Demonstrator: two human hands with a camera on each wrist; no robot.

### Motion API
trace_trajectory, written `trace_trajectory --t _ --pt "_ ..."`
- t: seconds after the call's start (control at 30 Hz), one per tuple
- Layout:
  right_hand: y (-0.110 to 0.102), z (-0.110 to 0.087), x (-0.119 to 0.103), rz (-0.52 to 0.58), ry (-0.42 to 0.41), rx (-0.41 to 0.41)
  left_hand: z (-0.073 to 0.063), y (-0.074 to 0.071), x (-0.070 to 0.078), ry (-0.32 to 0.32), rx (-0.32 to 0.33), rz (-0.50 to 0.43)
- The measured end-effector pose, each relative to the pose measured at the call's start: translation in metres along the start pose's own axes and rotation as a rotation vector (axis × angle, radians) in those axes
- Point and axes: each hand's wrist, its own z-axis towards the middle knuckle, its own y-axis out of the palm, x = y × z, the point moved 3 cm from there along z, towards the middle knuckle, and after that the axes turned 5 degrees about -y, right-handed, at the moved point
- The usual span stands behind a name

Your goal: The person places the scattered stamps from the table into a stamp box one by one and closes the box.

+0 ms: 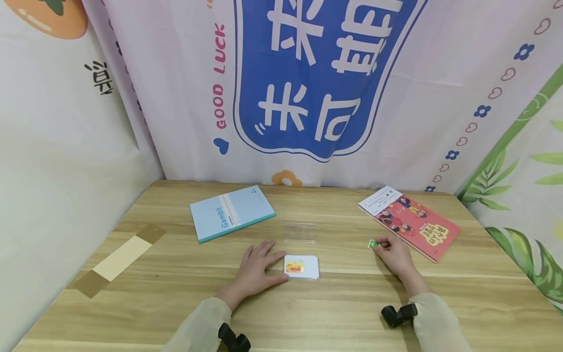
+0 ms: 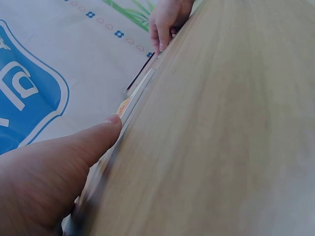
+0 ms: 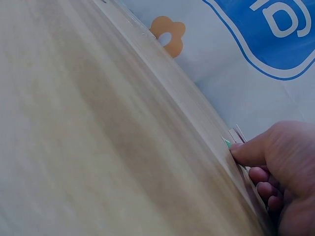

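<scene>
1. At the middle of the pale wood-grain desk (image 1: pixel 334 313), lying flat: white rectangular card with rounded corners (image 1: pixel 311 267), with small yellow-orange printed piece (image 1: pixel 294 266) on its left half and a clear edge showing along the near side.

2. Just left of the card, left hand (image 1: pixel 255 275), fingers spread, nothing gripped; thumb touching the near left corner, forefinger at the far left one. Probably placed so to steady the card while leaving its face uncovered.

3. Farther right, beside the book's edge, right hand (image 1: pixel 398 256), thumb and forefinger pinching small green-and-white square piece (image 1: pixel 373 244). Held at one edge, apparently to leave most of its face free. Resting on the desk or just above it: impossible to tell.

4. Just beyond the card, lying flat: clear rectangular plastic piece (image 1: pixel 301 232), perhaps set there to be within easy reach.

5. On the far side, angled outward: light-blue notebook with teal spine (image 1: pixel 237 215) to the left, coral-red book with cartoon figures (image 1: pixel 428 227) to the right. Likely placed there to be out of the way of both hands, well apart from each other.
</scene>
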Motion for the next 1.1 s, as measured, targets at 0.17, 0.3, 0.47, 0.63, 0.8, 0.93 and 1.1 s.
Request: trace_trajectory --t 0.17,0.3,0.47,0.63,0.8,0.93,1.1 --pt "0.0001 0.0003 -0.001 -0.001 0.0 0.007 -0.0005 -0.001 0.0005 0.0 0.0 -0.002" --pt "0.0003 0.0005 -0.0013 0.011 -0.004 0.016 -0.0005 -0.0014 0.0006 -0.001 0.0 -0.003" --pt "0.0005 -0.0006 -0.0012 0.023 -0.015 0.023 -0.0005 -0.0015 0.0006 0.0 0.0 -0.001" --pt "0.0013 -0.0016 -0.0005 0.026 -0.028 0.03 -0.0001 -0.0006 0.0002 0.004 0.001 0.002" --pt "0.0025 -0.0018 0.0014 0.013 -0.028 0.047 0.0005 0.0001 -0.0003 0.006 -0.003 0.011" --pt "0.003 -0.0019 0.0011 0.013 -0.04 0.058 0.0005 0.0 -0.0003 0.006 -0.003 0.011" --pt "0.0034 -0.0021 0.0 0.033 -0.07 0.076 0.0003 -0.0004 0.0001 0.006 0.001 0.016"
